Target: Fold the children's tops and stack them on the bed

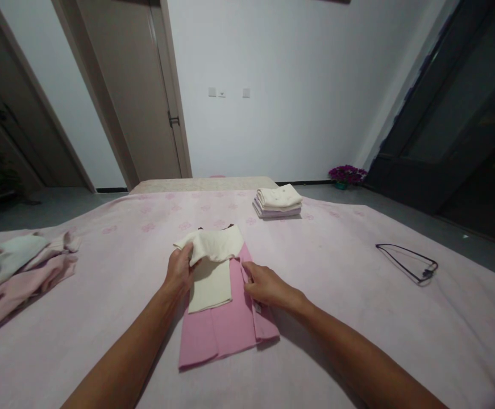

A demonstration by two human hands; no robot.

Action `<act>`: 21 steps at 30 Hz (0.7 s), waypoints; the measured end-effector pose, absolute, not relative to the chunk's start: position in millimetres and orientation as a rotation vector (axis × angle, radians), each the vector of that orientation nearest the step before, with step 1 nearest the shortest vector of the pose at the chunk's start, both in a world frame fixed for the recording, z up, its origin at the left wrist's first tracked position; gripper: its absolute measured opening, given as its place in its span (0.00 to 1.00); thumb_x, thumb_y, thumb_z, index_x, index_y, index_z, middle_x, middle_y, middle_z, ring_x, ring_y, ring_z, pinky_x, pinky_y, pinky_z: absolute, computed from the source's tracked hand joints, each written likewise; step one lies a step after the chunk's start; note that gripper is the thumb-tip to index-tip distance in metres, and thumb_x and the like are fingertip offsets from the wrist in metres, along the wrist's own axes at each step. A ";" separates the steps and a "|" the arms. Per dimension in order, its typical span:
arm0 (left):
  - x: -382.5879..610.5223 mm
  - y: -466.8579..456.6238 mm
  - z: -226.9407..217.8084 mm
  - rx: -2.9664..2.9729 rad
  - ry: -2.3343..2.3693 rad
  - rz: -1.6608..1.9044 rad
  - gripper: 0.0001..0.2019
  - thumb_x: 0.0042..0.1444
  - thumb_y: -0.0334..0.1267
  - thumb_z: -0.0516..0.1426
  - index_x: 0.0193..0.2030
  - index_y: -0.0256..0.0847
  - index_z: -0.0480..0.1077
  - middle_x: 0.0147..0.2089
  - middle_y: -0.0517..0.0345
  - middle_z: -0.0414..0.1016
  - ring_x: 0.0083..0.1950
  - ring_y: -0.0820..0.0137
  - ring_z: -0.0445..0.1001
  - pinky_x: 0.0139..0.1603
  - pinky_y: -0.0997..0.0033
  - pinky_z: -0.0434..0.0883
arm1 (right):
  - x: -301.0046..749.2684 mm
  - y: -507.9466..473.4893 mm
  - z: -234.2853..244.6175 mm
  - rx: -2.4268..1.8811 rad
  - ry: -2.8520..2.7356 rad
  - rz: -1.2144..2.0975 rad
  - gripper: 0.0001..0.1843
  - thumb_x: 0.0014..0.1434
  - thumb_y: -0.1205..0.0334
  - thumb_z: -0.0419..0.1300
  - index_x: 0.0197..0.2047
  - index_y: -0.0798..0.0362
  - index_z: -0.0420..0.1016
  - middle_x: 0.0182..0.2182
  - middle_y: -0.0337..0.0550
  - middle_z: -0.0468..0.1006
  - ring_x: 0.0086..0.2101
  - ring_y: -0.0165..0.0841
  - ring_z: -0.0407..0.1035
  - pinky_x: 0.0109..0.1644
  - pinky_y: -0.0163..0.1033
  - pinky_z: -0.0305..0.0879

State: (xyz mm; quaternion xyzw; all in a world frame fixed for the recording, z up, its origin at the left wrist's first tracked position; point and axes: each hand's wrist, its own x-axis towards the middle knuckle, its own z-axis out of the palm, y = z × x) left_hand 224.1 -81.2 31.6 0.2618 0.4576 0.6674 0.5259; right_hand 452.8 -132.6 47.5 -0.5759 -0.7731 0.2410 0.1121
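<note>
A pink and cream garment (221, 324) lies partly folded on the pink bedspread (336, 318) in front of me. My left hand (179, 271) grips the cream sleeve part (213, 244) at the garment's left side, fingers closed on the cloth. On the pink fabric at the garment's right edge rests my right hand (266, 287), fingers curled and pinching the folded side.
A stack of folded cream and lilac clothes (278, 203) sits farther back on the bed. A heap of unfolded pink and pale clothes (15, 267) lies at the left. A dark wire hanger (409, 262) lies at the right. Doors and a white wall stand beyond.
</note>
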 end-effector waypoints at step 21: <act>222.5 -91.2 51.0 1.068 1.171 1.565 0.23 0.47 0.50 0.64 0.44 0.32 0.75 0.32 0.57 0.78 0.33 0.68 0.75 0.35 0.72 0.71 | 459.2 -96.2 23.1 -1.439 -1.738 0.988 0.17 0.57 0.64 0.57 0.49 0.55 0.76 0.29 0.40 0.77 0.26 0.29 0.68 0.31 0.33 0.60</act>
